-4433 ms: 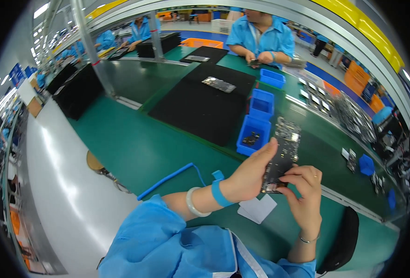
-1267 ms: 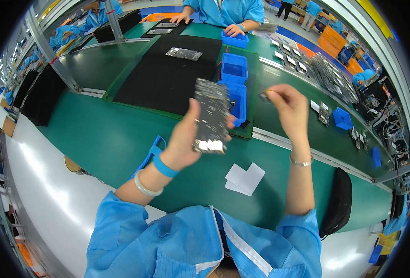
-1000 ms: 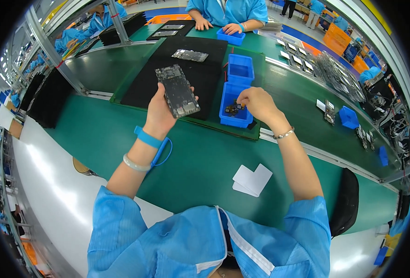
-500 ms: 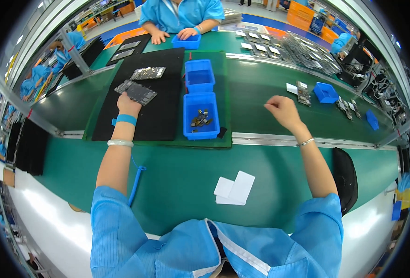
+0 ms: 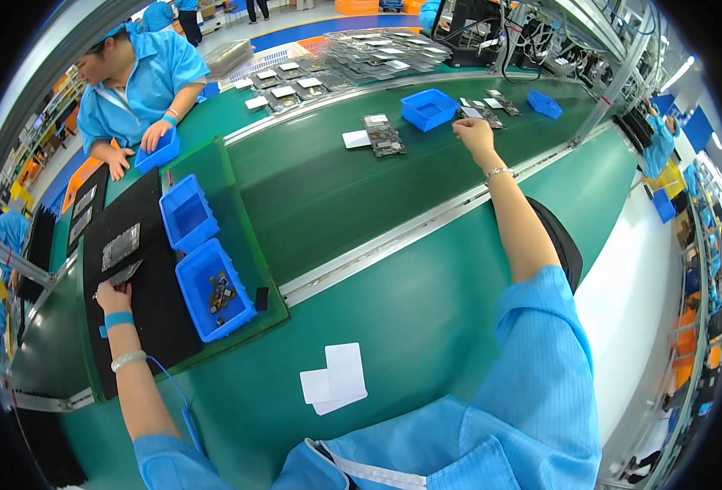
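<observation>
My left hand (image 5: 113, 296) grips the edge of a grey circuit board (image 5: 126, 273), which is tilted above the black mat (image 5: 161, 306). Just beyond it, another circuit board (image 5: 121, 247) lies flat on the mat. My right hand (image 5: 477, 139) reaches over the green conveyor with its fingers drawn together; whatever is in them, if anything, I cannot make out. Near its fingertips are small circuit boards (image 5: 492, 120) and a blue bin (image 5: 428, 109). Farther left on the conveyor lies a board stack (image 5: 384, 135) beside a white card (image 5: 356, 140).
Two blue bins stand beside the mat: the far bin (image 5: 189, 214) and the near bin (image 5: 214, 290), which holds small metallic parts (image 5: 221, 294). White cards (image 5: 334, 380) lie before me. A co-worker (image 5: 136, 90) touches another blue bin (image 5: 158, 150). Many bagged boards (image 5: 369, 55) are piled beyond the conveyor.
My view has turned right. My right hand has reached farther right, toward the small boards and blue bin. The board in my left hand is now tilted up more steeply.
</observation>
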